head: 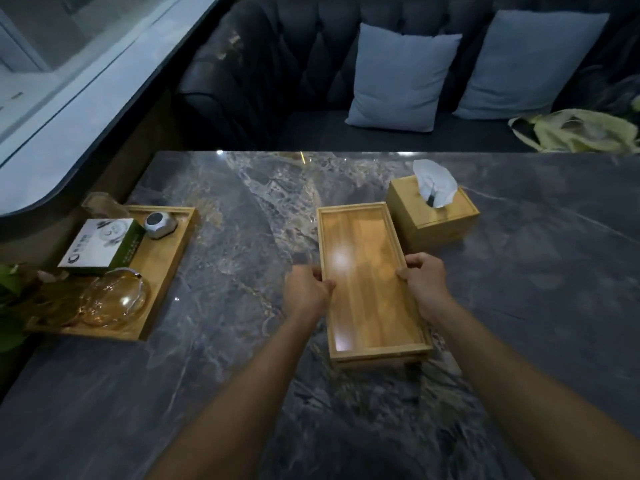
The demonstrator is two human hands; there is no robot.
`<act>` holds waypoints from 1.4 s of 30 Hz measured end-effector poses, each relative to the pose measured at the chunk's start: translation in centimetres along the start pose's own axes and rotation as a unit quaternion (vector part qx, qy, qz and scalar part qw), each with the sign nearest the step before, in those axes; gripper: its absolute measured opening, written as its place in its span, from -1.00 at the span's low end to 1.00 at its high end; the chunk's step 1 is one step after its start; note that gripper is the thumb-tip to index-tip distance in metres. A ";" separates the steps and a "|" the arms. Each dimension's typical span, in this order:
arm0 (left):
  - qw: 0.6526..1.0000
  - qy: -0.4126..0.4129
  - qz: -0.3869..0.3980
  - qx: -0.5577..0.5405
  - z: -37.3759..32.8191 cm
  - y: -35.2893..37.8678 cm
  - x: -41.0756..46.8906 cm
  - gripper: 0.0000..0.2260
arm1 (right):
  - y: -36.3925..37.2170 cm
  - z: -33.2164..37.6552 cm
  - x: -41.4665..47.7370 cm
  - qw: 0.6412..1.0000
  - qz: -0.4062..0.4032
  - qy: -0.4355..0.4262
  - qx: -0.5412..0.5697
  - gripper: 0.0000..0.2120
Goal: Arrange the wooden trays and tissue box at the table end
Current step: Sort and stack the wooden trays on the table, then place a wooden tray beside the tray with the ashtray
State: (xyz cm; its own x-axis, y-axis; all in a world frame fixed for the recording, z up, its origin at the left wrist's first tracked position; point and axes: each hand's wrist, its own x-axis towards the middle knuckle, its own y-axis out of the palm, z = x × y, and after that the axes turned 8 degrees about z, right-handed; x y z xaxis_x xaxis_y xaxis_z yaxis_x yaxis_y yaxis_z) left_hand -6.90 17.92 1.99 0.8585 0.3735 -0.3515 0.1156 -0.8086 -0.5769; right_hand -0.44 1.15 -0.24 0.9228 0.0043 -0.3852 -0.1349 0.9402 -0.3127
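Empty wooden tray (367, 278), sitting long-ways at table centre, near end looking slightly raised off the marble table (242, 341) — hard to tell for sure. From the head view: left hand (306, 292) clamping the 9 o'clock rim, fingers curled tight together over the edge; right hand (424, 280) mirroring at 3 o'clock, fingers pressed together, thumb on the rim. Looking rigid, light, thin-walled; glossy floor probably slippery, so gripping the long rims at mid-length seeming the sound choice. Tissue box (433, 211) standing just beside the tray's far corner at 1 o'clock, tissue poking up; likely light, best grasped by opposite side walls. Loaded tray (162, 271) lying well apart at 9 o'clock, carrying a glass teapot (114, 299), a carton (100, 247) and a small metal container (160, 225) — fragile, calling for level sliding.
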 end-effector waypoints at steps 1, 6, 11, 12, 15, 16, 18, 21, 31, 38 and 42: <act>1.000 0.000 -0.002 0.000 0.1 0.2 -0.1 -0.90 | -0.1 -0.3 0.2 1.000 0.003 -0.007 -0.012 -0.85; 0.999 0.009 -0.030 0.020 0.4 1.0 -0.3 -0.90 | -0.1 -1.0 0.7 0.994 0.016 -0.037 -0.098 -0.82; 0.999 0.006 -0.043 0.032 0.9 1.6 0.0 -0.91 | -0.1 -1.0 0.6 0.986 0.019 -0.068 -0.153 -0.84; 0.999 0.005 -0.046 0.029 1.1 1.8 -0.1 -0.90 | -0.2 -1.1 0.6 0.984 0.024 -0.073 -0.160 -0.83; 0.998 0.007 -0.053 0.014 1.4 2.1 -0.3 -0.88 | -0.7 -1.2 0.5 0.977 0.047 -0.087 -0.189 -0.76; 0.998 0.015 -0.054 0.011 1.4 2.1 -0.4 -0.86 | -0.9 -1.2 0.4 0.975 0.054 -0.097 -0.193 -0.72; 0.996 0.054 -0.060 0.031 1.4 1.8 -1.0 -0.77 | -1.5 -1.4 0.0 0.972 0.067 -0.132 -0.185 -0.65; 0.974 0.176 -0.071 0.120 1.8 1.1 -2.9 -0.67 | -3.1 -2.2 -1.3 0.955 0.117 -0.214 -0.171 -0.67; 0.900 0.326 0.102 0.272 4.4 3.3 -6.8 -0.71 | -5.6 -6.1 -5.1 0.901 0.176 -0.291 -0.269 -0.81; 0.943 0.251 0.051 0.212 6.3 3.3 -7.9 -0.73 | -6.5 -8.2 -6.6 0.873 0.199 -0.298 -0.331 -0.68; 0.965 0.214 0.062 0.141 6.7 3.9 -8.4 -0.81 | -6.5 -8.9 -6.6 0.848 0.188 -0.329 -0.370 -0.73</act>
State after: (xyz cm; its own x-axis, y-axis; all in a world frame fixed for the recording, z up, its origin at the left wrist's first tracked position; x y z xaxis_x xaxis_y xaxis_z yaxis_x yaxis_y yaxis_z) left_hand -17.00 14.72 -2.25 0.9916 0.0109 -0.1292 -0.0904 -0.6562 -0.7492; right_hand -8.82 -8.03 -3.39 0.7328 0.6748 -0.0870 -0.4293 0.3594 -0.8286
